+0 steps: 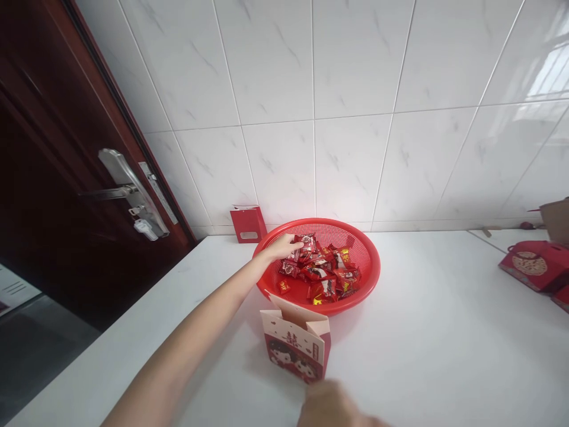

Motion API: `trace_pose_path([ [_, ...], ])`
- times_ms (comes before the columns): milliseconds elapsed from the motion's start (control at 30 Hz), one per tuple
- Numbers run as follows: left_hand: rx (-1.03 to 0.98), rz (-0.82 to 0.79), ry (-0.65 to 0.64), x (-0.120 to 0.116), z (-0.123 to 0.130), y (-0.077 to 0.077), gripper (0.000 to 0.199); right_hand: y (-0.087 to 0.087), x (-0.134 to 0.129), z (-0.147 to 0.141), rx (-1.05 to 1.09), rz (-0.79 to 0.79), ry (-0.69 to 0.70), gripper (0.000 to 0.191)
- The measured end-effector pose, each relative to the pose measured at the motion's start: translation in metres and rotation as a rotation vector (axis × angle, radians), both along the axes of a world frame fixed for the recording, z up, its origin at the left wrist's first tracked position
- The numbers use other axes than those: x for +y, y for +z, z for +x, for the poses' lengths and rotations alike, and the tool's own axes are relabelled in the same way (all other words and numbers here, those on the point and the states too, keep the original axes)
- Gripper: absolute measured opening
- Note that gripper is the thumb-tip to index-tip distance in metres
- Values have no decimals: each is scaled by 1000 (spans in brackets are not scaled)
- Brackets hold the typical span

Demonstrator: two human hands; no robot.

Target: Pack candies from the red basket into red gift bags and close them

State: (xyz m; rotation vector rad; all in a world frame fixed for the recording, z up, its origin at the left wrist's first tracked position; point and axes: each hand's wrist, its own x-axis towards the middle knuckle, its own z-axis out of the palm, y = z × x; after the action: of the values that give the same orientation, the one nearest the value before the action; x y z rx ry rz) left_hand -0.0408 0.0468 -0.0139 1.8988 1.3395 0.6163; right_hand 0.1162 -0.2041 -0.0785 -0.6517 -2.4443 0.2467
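A red mesh basket (372, 279) on the white table holds several wrapped candies (326, 273), mostly red with some gold. My left hand (284, 247) reaches over its left side, fingers closed on a red candy packet (306, 242) at the top of the pile. In front of the basket stands an upright paper box (296, 347), open at the top, with two cartoon figures on its face. My right hand (329, 406) is at the bottom edge, just below the box's lower right corner; it is blurred and its fingers cannot be made out.
Against the tiled wall, a small red box (248, 225) stands behind the basket's left side. Red gift boxes (528, 265) and a brown carton (555, 220) are at the far right. A dark door (53, 148) with a metal handle is on the left.
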Motion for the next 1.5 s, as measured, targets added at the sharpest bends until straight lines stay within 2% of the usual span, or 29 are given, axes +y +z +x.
trace_pose_path([
  [67, -14, 2, -29, 0, 0, 0, 28, 30, 33, 16, 62, 14, -102, 33],
  [100, -22, 8, -42, -1, 1, 1, 29, 47, 53, 23, 113, 18, -198, 36],
  [167, -31, 18, -66, -2, 1, 2, 31, 75, 96, 33, 230, 15, -607, 29],
  [200, -35, 19, -84, -3, 1, 3, 31, 85, 116, 36, 202, 10, -738, 37],
  [267, -53, 9, -148, -5, 1, 5, 30, 96, 148, 38, 3, -63, -812, 62],
  [333, -94, -12, -228, -6, 3, 6, 32, 97, 164, 35, -194, -106, -741, 71],
  [433, -134, -40, -310, -6, 5, 5, 38, 90, 167, 31, -372, -89, -663, 59],
  [533, -145, -12, -385, -6, 6, 4, 40, 86, 163, 31, -407, -39, -699, 41],
  [633, -147, 4, -450, -8, 7, 6, 40, 84, 164, 31, -417, 20, -680, 34],
  [867, -129, -67, -436, -13, 9, 8, 37, 84, 161, 27, -409, 10, -638, 22],
  [1233, -320, -132, -381, -14, 10, 15, 23, 82, 155, 20, -515, 60, -639, 44],
  [1367, -364, -174, -410, -11, 9, 12, 30, 82, 156, 20, -531, 53, -647, 48],
  [1500, -403, -163, -379, -9, 7, 10, 37, 82, 156, 20, -507, 61, -659, 53],
])
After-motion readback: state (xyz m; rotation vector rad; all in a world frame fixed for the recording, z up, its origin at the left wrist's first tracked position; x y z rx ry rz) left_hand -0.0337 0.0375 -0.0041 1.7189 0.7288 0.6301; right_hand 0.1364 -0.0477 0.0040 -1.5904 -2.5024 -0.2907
